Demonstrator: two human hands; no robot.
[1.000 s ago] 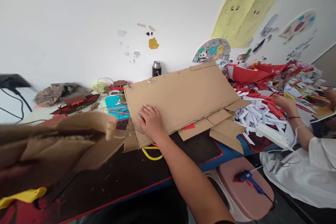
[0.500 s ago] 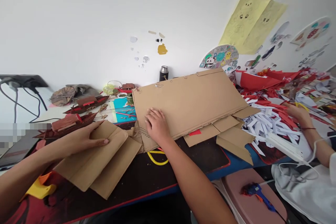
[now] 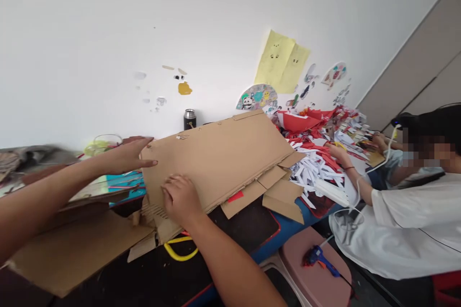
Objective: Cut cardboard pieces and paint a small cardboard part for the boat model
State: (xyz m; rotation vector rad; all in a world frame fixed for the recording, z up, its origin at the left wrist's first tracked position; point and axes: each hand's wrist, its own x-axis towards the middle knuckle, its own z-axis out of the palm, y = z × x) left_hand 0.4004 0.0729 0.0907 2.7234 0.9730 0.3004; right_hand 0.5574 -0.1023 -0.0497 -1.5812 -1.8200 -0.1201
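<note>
The left hand (image 3: 124, 157) is no longer gripping the smaller cardboard pieces (image 3: 82, 242); it is reaching farther toward the worktop's back edge, its fingers spreading at the left end of the large cardboard sheet (image 3: 216, 165). The pieces are now showing below the left forearm, nearer the worktop's left front corner. The view is turning right, and more of the co-worker in white (image 3: 421, 216) is showing beyond the worktop's front edge.
</note>
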